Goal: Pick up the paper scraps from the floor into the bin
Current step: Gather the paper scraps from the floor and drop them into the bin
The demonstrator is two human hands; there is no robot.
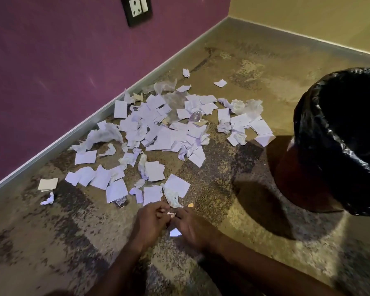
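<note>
White paper scraps (158, 129) lie scattered across the speckled floor (233, 60), spreading from the purple wall (51, 60) toward the bin (338, 146) with its black liner, which stands to your right. Your left hand (150, 221) and right hand (190, 227) meet just below the nearest scraps, fingers curled, together pinching one small scrap (171, 214) between them. Another white piece (175, 232) shows under your right hand.

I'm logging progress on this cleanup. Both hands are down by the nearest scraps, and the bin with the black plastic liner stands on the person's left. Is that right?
Not quite. The head view shows the bin with the black plastic liner on the person's right, not the left. The rest holds: left hand and right hand are down by the nearest white paper scraps.
</note>
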